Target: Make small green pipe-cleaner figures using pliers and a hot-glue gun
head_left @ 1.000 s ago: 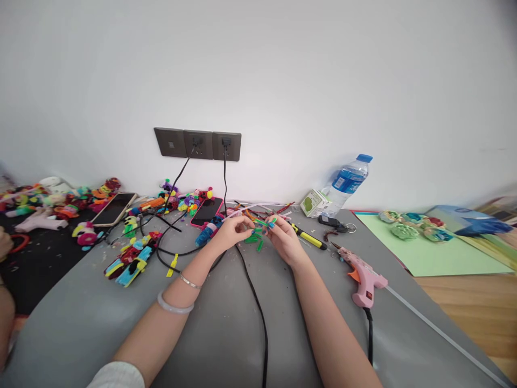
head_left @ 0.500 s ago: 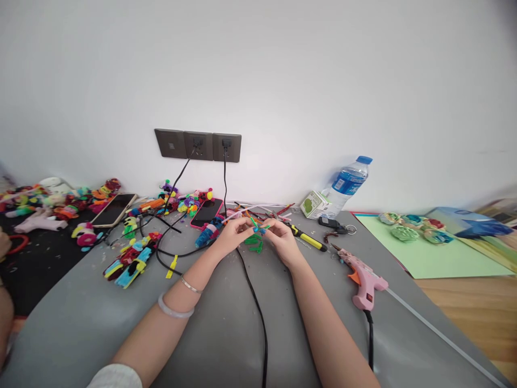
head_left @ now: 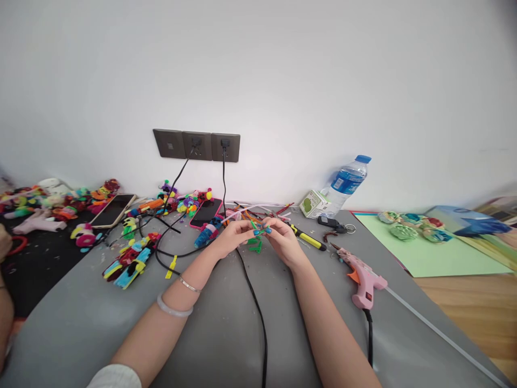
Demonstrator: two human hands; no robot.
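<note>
Drawn closer together; both hands (head_left: 280, 240) pinch green material (head_left: 262, 231) between their fingertips (head_left: 256, 232).

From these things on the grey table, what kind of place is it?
Probably a shared craft table indoors: a pink glue gun lies at the right, colourful fuzzy figures at the left, and another person's hand shows at the left edge.

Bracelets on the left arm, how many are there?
2: a thin silver bracelet nearer the left hand, a thicker pale bracelet nearer the sleeve, which might hide more.
</note>
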